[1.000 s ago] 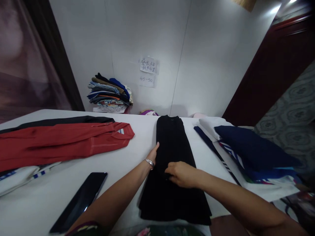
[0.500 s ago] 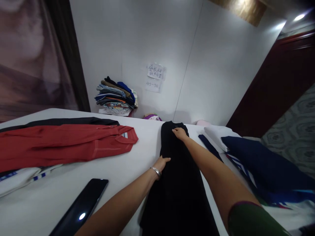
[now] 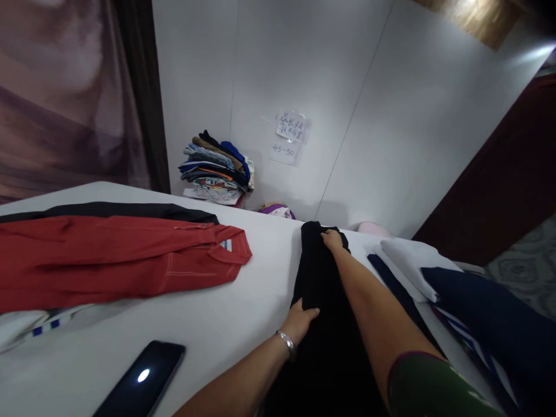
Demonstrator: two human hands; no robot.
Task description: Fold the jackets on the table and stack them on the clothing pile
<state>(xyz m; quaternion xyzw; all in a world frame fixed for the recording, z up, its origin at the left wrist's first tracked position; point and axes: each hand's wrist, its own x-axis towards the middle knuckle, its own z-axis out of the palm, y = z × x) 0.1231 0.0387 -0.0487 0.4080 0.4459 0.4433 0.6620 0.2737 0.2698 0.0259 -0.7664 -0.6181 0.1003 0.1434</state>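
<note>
A long black garment [image 3: 326, 353] lies folded lengthwise on the white table, running from its far edge toward me. My left hand [image 3: 299, 322], with a silver bracelet [image 3: 287, 345] at the wrist, grips the garment's left edge about midway along, thumb on top. Farther away, my right hand [image 3: 332, 240] is closed on the cloth near the far end, where it looks bunched up. Fingers underneath the fabric are hidden on both hands.
Left on the table [image 3: 243, 324] are a red collared shirt [image 3: 191, 255] over other clothes and a black phone [image 3: 141, 379]. Folded garments [image 3: 490, 313] sit at right. A clothes stack [image 3: 217, 168] stands by the wall, below paper signs [image 3: 289, 136].
The black garment's far end has gone from flat to bunched under my right hand. My left hand is slightly nearer along the edge. The view has shifted, so most things sit differently in frame.
</note>
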